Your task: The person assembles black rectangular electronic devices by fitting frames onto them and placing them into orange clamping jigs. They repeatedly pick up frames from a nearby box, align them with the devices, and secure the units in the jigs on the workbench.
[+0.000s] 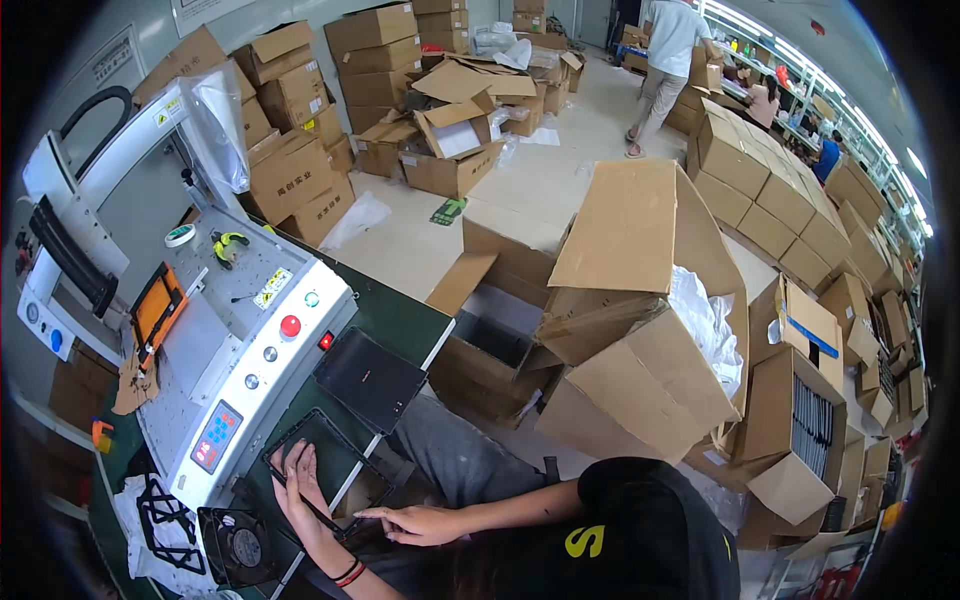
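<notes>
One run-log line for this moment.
left hand: holds black frame | right hand: fingertip at frame edge | panel: on table, beside machine | fan: beside machine

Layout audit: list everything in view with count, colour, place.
bench: one, green, left
machine: one, white, on bench
fixture: one, orange, on machine
pliers: one, yellow, on machine
tape: one, green/white, on machine
panel: one, black, right of machine
frame: one, black, bench edge
fan: one, black, lower left
cloth: one, white, lower left
brackets: several, black, on cloth
cartons: many, brown, across room
wrap: several, white, among cartons
people: at least three, blue/pink tops, background
left hand: one, bare, on frame
right hand: one, bare, fingertip at frame
</notes>
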